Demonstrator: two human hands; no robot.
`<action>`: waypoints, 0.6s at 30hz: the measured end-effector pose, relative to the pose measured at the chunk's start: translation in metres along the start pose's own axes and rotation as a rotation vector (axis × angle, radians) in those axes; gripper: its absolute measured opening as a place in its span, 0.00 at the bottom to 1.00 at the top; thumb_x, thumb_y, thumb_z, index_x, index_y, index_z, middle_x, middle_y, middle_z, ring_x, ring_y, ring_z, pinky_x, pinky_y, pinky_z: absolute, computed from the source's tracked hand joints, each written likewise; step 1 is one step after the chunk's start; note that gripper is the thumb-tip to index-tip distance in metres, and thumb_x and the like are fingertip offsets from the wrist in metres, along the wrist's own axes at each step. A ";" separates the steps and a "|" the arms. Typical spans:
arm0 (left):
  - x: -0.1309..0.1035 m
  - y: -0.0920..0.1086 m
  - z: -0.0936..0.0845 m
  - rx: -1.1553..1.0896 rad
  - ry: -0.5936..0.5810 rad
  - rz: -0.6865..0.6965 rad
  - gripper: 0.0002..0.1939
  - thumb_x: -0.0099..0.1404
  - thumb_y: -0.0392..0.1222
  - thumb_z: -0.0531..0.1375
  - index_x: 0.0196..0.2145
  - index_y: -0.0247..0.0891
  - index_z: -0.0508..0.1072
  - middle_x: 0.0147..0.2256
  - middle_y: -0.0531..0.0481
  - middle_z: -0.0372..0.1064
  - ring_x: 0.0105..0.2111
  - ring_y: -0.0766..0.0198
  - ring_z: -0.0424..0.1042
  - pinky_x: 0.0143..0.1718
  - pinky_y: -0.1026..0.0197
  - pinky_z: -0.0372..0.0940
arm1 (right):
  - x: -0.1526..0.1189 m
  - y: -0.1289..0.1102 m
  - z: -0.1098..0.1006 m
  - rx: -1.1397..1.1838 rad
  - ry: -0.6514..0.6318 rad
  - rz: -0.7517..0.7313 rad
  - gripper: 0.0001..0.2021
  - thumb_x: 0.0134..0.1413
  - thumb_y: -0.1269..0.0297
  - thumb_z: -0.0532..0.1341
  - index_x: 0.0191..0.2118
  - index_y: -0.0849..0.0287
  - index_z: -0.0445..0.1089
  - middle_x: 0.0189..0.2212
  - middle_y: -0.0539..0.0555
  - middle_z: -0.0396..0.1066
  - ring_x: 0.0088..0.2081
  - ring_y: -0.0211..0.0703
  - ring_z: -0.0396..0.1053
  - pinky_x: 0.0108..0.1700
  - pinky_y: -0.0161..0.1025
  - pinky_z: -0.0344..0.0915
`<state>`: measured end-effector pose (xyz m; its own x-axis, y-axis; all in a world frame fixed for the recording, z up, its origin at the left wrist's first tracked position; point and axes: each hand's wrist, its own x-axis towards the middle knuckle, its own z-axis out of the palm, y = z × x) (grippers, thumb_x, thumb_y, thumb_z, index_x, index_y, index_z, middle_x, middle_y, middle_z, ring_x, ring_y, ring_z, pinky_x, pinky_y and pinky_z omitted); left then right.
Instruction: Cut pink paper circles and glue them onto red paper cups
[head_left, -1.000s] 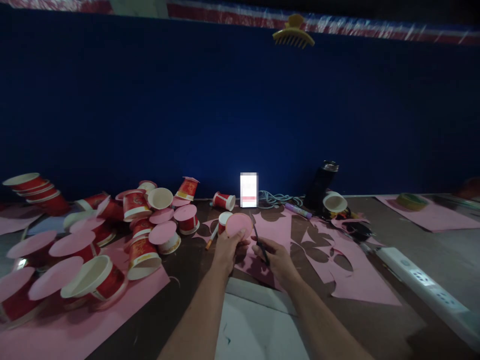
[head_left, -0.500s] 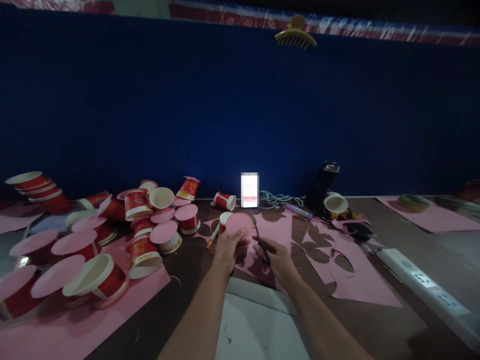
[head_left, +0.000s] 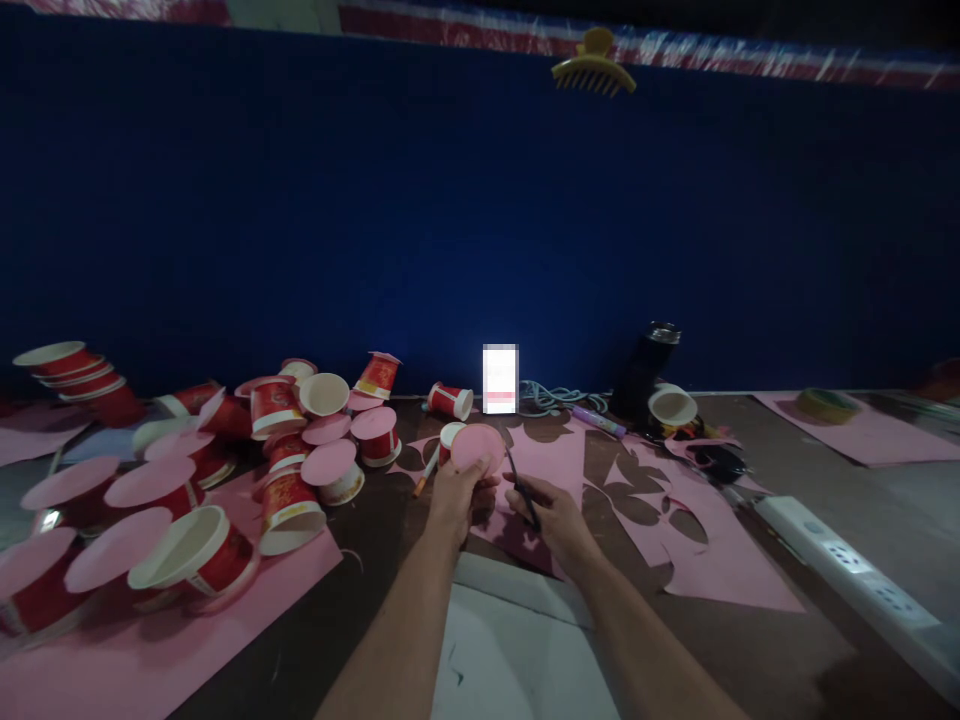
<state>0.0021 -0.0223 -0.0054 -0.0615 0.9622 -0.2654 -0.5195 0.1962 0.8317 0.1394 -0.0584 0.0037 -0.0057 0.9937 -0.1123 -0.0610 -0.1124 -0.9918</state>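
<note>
My left hand (head_left: pixel 459 495) pinches the lower edge of a round pink paper disc (head_left: pixel 478 447), held up at the middle of the table. My right hand (head_left: pixel 550 508) is closed around a pair of dark scissors (head_left: pixel 527 498), their blades pointing up and away beside the disc's right edge. A cut pink sheet (head_left: pixel 559 455) lies beneath and behind the scissors. Just behind the disc, to its left, stands a white-rimmed paper cup (head_left: pixel 448 438), partly hidden. Near it rests an orange-and-white stick, perhaps a pen (head_left: pixel 425 472).
Several red paper cups (head_left: pixel 289 500) with pink discs crowd the left. At the back are a bright phone screen (head_left: pixel 500 378), a pale cable (head_left: pixel 555 397), a purple tube (head_left: pixel 598 421) and a dark bottle (head_left: pixel 646 370). Pink scraps (head_left: pixel 720 560) and a power strip (head_left: pixel 840 570) lie right.
Very little differs. The scissors' blades sit slightly differently beside the disc, and the whole view has shifted a touch. Both hands keep their hold.
</note>
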 end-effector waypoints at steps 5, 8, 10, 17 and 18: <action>-0.001 0.002 0.001 0.009 -0.006 -0.004 0.21 0.46 0.45 0.69 0.35 0.33 0.69 0.20 0.51 0.69 0.19 0.66 0.71 0.17 0.68 0.64 | 0.002 0.003 -0.001 -0.009 0.005 0.019 0.28 0.33 0.51 0.71 0.44 0.60 0.76 0.22 0.48 0.67 0.21 0.32 0.57 0.20 0.30 0.53; 0.000 0.002 0.001 0.008 -0.008 0.008 0.21 0.45 0.44 0.69 0.35 0.33 0.69 0.21 0.51 0.69 0.19 0.65 0.71 0.17 0.68 0.64 | 0.003 0.006 -0.002 0.002 -0.014 0.016 0.29 0.35 0.50 0.70 0.45 0.60 0.75 0.22 0.48 0.67 0.21 0.32 0.57 0.20 0.30 0.53; 0.001 0.001 0.000 0.009 -0.007 0.016 0.21 0.46 0.44 0.69 0.35 0.33 0.69 0.21 0.51 0.70 0.20 0.65 0.71 0.17 0.68 0.64 | 0.003 0.007 -0.002 0.006 -0.017 0.014 0.28 0.36 0.50 0.70 0.45 0.59 0.75 0.23 0.48 0.67 0.21 0.32 0.57 0.20 0.30 0.53; 0.000 -0.001 0.000 0.024 -0.014 0.018 0.20 0.48 0.45 0.68 0.35 0.33 0.69 0.20 0.50 0.70 0.18 0.65 0.70 0.16 0.69 0.62 | 0.002 0.006 -0.002 0.016 -0.026 0.017 0.28 0.36 0.51 0.70 0.46 0.59 0.75 0.24 0.49 0.68 0.22 0.32 0.58 0.21 0.30 0.54; 0.000 -0.001 0.000 0.028 -0.019 0.008 0.20 0.48 0.45 0.68 0.35 0.33 0.69 0.20 0.50 0.70 0.18 0.65 0.70 0.16 0.68 0.62 | 0.002 0.006 -0.002 0.005 -0.026 0.015 0.28 0.37 0.51 0.70 0.46 0.59 0.74 0.23 0.48 0.67 0.21 0.31 0.57 0.20 0.30 0.54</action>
<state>0.0024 -0.0223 -0.0063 -0.0491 0.9671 -0.2496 -0.4953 0.1935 0.8469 0.1410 -0.0573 -0.0026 -0.0322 0.9916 -0.1254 -0.0659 -0.1273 -0.9897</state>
